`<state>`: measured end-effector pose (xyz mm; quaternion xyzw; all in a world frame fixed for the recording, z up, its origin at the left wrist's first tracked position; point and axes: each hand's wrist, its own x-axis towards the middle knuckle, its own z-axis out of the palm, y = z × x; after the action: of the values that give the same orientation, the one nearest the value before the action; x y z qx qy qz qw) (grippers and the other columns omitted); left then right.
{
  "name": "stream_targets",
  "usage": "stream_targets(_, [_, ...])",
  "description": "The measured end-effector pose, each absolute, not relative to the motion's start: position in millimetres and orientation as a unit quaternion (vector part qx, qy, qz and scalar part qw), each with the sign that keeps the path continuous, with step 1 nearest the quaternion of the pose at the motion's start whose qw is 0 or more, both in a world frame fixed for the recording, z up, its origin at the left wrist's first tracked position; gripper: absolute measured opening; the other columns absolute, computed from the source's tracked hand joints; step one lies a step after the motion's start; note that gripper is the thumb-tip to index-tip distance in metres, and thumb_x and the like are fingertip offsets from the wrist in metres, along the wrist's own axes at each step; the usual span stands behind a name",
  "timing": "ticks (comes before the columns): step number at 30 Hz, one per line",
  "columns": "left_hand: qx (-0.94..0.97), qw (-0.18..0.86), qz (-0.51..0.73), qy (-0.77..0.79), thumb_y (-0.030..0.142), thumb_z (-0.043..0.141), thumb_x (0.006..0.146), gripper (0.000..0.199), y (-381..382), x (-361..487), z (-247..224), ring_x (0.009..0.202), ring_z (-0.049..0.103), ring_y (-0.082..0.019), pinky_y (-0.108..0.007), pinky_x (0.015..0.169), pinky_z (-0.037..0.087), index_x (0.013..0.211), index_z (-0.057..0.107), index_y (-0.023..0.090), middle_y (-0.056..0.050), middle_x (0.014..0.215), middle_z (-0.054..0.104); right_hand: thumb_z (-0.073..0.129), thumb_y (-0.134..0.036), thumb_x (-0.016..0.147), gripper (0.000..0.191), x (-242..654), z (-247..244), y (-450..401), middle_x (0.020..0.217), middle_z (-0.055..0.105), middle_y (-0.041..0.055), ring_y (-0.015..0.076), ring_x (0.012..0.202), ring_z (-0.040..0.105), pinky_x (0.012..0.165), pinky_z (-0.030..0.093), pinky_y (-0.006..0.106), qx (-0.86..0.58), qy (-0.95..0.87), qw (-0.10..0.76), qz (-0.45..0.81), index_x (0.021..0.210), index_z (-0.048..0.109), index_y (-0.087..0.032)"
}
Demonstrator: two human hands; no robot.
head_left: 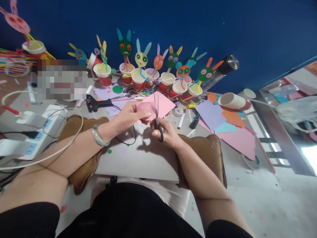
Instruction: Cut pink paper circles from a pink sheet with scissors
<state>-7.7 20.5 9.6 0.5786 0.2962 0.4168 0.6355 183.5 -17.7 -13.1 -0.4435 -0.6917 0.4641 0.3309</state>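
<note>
Looking light and easily creased, the pink paper (165, 103) suits a nine-o'clock grip, where the left hand (127, 116) pinches it, the right hand (170, 135) curled round the scissors (157, 114).

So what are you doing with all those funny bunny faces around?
The right hand holds black-handled scissors, with the blades at a piece of pink paper. The left hand grips that paper. Paper faces with long ears stand in a row of paper cups behind the hands, against a blue wall. Sheets of purple, orange and pink paper lie to the right.
</note>
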Motion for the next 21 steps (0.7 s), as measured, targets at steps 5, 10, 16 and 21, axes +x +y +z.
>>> stream_targets(5, [0.581, 0.632, 0.416, 0.3, 0.027, 0.068, 0.075, 0.02, 20.7, -8.5, 9.6, 0.06, 0.056, -0.01, -0.023, 0.058, 0.048, 0.061, 0.059, 0.015, -0.001, 0.063, 0.061, 0.064, -0.084, 0.067, 0.067, 182.6, -13.0, -17.4, 0.066, 0.054, 0.0004, 0.0129, 0.062, 0.045, 0.061, 0.036, 0.027, -0.435, -0.701, 0.333, 0.457, 0.07, 0.053, -0.018])
stream_targets(10, [0.574, 0.633, 0.419, 0.306, 0.025, 0.067, 0.076, 0.014, 21.2, -8.4, 6.4, 0.06, 0.055, -0.009, -0.022, 0.058, 0.047, 0.067, 0.063, 0.014, 0.0, 0.065, 0.061, 0.063, -0.085, 0.067, 0.069, 181.2, -12.1, -17.0, 0.065, 0.055, 0.0008, 0.0129, 0.062, 0.045, 0.061, 0.036, 0.027, -0.433, -0.703, 0.332, 0.455, 0.068, 0.053, -0.018])
stream_targets(16, [0.579, 0.629, 0.423, 0.3, 0.025, 0.067, 0.076, 0.02, 21.1, -8.6, 7.3, 0.059, 0.055, -0.01, -0.023, 0.057, 0.046, 0.061, 0.06, 0.015, -0.001, 0.063, 0.061, 0.062, -0.086, 0.066, 0.069, 180.8, -12.8, -16.9, 0.065, 0.056, 0.0011, 0.0136, 0.063, 0.046, 0.062, 0.037, 0.028, -0.437, -0.705, 0.322, 0.457, 0.067, 0.052, -0.018])
stream_targets(21, [0.584, 0.622, 0.426, 0.301, 0.025, 0.067, 0.077, 0.02, 21.0, -8.9, 9.5, 0.059, 0.054, -0.01, -0.022, 0.057, 0.047, 0.06, 0.06, 0.015, 0.0, 0.061, 0.06, 0.061, -0.087, 0.066, 0.07, 180.9, -12.8, -17.5, 0.064, 0.053, 0.0006, 0.0135, 0.063, 0.045, 0.062, 0.036, 0.028, -0.439, -0.707, 0.323, 0.45, 0.066, 0.053, -0.018])
